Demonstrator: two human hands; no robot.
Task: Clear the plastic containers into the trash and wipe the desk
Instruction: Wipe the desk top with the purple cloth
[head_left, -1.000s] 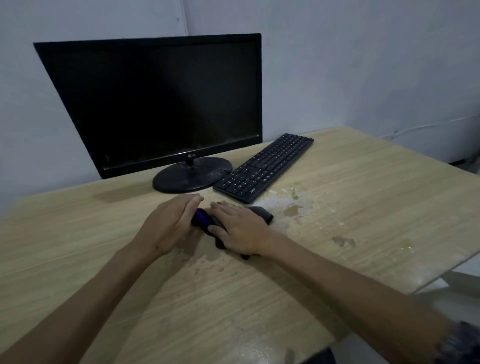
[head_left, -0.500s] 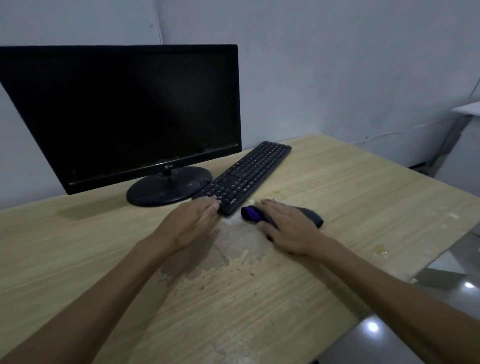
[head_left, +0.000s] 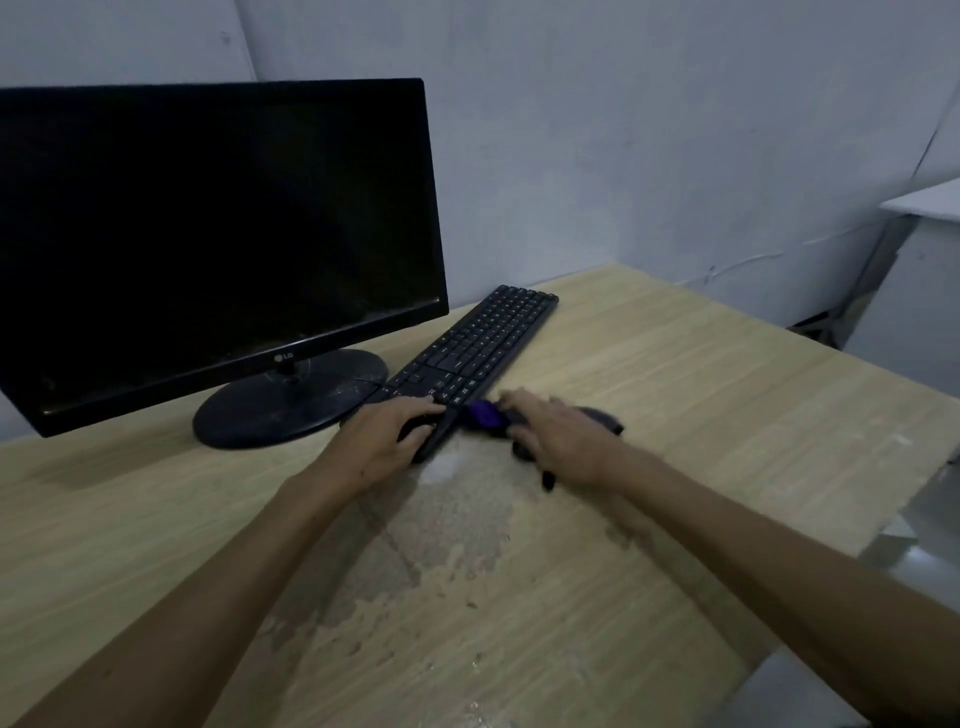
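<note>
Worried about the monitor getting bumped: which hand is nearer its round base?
Left. The left hand lies on the keyboard's near end, just beside the base; the right hand presses the cloth beyond the keyboard.

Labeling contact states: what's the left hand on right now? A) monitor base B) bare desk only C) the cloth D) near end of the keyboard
D: the left hand lies over the near end of the keyboard, while the right hand presses the dark cloth on the desk.
</note>
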